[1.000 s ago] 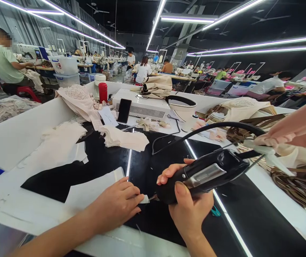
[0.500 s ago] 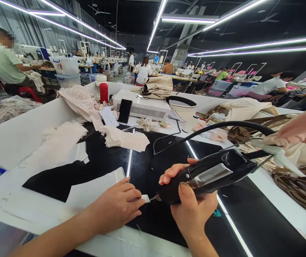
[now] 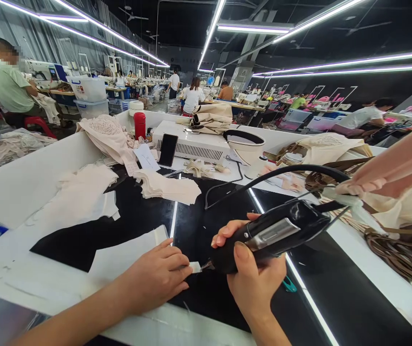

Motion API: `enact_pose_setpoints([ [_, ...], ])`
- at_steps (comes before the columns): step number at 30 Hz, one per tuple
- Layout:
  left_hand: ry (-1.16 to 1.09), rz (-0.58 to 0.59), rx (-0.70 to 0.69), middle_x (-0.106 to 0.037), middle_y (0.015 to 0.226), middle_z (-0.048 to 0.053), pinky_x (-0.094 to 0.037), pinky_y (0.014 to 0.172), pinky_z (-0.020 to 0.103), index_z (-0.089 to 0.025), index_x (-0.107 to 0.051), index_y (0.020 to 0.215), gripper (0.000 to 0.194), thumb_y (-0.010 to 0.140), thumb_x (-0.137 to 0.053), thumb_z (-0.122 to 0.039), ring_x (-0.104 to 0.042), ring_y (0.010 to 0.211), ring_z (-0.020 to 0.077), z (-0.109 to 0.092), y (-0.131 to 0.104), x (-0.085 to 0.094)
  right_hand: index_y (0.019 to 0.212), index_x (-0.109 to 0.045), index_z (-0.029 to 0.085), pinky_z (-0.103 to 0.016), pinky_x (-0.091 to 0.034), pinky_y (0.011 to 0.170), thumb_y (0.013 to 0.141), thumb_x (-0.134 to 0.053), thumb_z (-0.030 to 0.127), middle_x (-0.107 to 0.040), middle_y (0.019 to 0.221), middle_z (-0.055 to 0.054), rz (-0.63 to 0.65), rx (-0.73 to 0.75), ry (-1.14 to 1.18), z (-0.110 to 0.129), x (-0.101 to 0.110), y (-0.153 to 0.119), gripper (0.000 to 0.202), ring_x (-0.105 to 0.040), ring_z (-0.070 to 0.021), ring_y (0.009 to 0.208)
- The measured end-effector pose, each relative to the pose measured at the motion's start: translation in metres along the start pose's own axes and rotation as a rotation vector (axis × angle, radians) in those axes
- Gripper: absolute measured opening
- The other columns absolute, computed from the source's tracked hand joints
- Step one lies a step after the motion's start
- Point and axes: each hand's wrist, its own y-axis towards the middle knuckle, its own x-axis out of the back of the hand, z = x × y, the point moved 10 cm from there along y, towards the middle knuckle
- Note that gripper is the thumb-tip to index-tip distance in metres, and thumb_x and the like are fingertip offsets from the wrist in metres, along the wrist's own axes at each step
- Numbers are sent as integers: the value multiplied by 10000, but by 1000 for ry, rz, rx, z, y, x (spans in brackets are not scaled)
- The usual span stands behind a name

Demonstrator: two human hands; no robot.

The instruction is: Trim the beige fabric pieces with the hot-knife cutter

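Right hand point(image 3: 258, 283) grasps one black tool point(image 3: 278, 234), its tip at one white tab point(image 3: 195, 267); left hand point(image 3: 155, 276) — unclenched, fingers extended — rests on one white sheet point(image 3: 128, 251) on the bench point(image 3: 335, 283). Beyond: one phone point(image 3: 168, 150), one red flask point(image 3: 139, 126).

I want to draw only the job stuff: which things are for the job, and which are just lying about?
Seem part of the job:
black handheld tool, in the right hand;
white piece, under the left hand.

Seem just lying about:
dark phone;
red bottle;
small teal item.
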Motion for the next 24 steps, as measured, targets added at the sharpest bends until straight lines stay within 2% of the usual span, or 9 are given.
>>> enact_pose_setpoints([
  [5, 17, -39, -20, -699, 1096, 45, -401, 1197, 447, -168, -644, 1189, 180, 1032, -577, -226, -658, 1065, 184, 4, -11, 11, 1183, -596, 269, -306, -576, 595, 893, -790, 327, -664, 819, 11, 8, -10, 6, 5, -1, -3, 354, -628, -154, 626],
  [13, -2, 17, 12, -702, 1049, 27, -349, 1229, 432, -177, -637, 1189, 171, 1048, -550, -220, -664, 1051, 168, 12, -21, 10, 1188, -605, 267, -321, -575, 591, 895, -794, 351, -660, 820, -2, 3, -2, -19, 11, 3, -7, 358, -622, -164, 632],
  [24, -57, 2, 34, -708, 1100, 36, -422, 1178, 422, -182, -644, 1207, 194, 1018, -613, -214, -668, 1066, 183, 15, -21, 8, 1146, -615, 263, -324, -575, 558, 866, -807, 345, -659, 794, 6, -31, -11, -49, 13, 2, 2, 349, -617, -167, 611],
])
